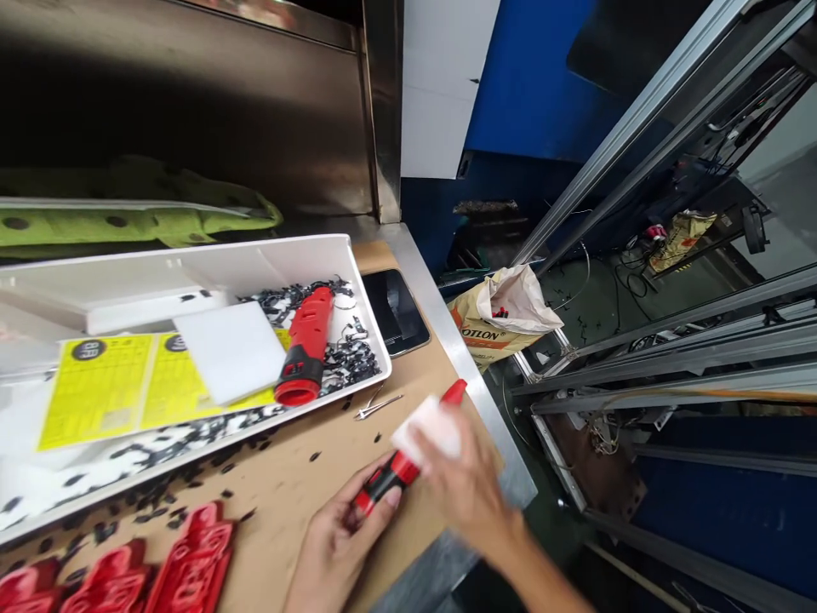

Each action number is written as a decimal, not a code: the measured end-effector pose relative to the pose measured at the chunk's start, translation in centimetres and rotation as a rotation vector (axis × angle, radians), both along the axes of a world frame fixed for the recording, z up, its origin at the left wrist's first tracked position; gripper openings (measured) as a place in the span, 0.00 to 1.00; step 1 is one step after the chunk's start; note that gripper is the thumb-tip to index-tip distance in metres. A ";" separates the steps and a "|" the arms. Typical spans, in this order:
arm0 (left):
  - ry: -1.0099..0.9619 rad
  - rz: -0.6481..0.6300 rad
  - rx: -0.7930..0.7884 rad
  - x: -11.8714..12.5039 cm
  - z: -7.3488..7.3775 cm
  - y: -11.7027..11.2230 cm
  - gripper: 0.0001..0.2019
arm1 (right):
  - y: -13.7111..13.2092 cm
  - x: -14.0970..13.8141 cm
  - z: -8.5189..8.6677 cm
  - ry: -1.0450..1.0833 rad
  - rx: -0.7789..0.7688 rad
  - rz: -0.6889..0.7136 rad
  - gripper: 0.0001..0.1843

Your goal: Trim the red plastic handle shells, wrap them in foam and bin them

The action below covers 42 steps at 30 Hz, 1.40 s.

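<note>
My left hand grips the lower end of a red and black plastic handle that lies across the brown worktop near its front right corner. My right hand is closed on a white block pressed against the upper part of that handle. The handle's red tip sticks out beyond the block. The right hand is blurred by motion.
A white tray behind the hands holds another red and black handle, black plastic trimmings, yellow sheets and a white pad. Small tweezers lie by the tray. Red moulded parts lie front left. A phone rests at the worktop's edge.
</note>
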<state>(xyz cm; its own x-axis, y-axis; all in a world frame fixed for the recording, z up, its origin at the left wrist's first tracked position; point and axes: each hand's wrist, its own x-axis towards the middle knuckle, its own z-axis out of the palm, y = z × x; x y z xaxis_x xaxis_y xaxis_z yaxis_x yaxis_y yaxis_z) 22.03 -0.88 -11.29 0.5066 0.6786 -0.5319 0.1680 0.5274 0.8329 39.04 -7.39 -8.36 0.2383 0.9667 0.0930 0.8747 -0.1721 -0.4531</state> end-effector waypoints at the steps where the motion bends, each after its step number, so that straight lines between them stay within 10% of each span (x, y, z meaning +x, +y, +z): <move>1: 0.011 -0.020 -0.018 -0.1 0.1 0.2 0.33 | 0.1 0.1 0.1 -0.004 -0.015 -0.053 0.28; 8: 0.014 0.024 0.014 0.2 -0.1 -0.1 0.33 | -0.3 0.4 0.3 -0.041 -0.025 0.086 0.30; 21: 0.002 0.102 0.023 0.6 0.1 -0.7 0.32 | -0.6 -0.2 0.8 -0.030 -0.104 -0.099 0.29; 25: -0.018 0.097 0.013 0.9 0.6 -0.9 0.36 | -0.6 -0.1 1.2 0.018 -0.093 0.085 0.32; 30: 0.004 0.135 0.020 0.9 0.3 -1.3 0.34 | -0.5 -0.5 1.5 -0.020 -0.088 -0.117 0.26; 33: -0.040 0.079 0.021 0.3 -0.5 -1.3 0.32 | -0.9 -1.6 1.0 0.018 -0.049 0.047 0.29; 42: 0.072 -0.038 0.279 0.9 0.5 -1.2 0.28 | 0.2 1.8 -0.4 0.170 -0.026 -0.275 0.27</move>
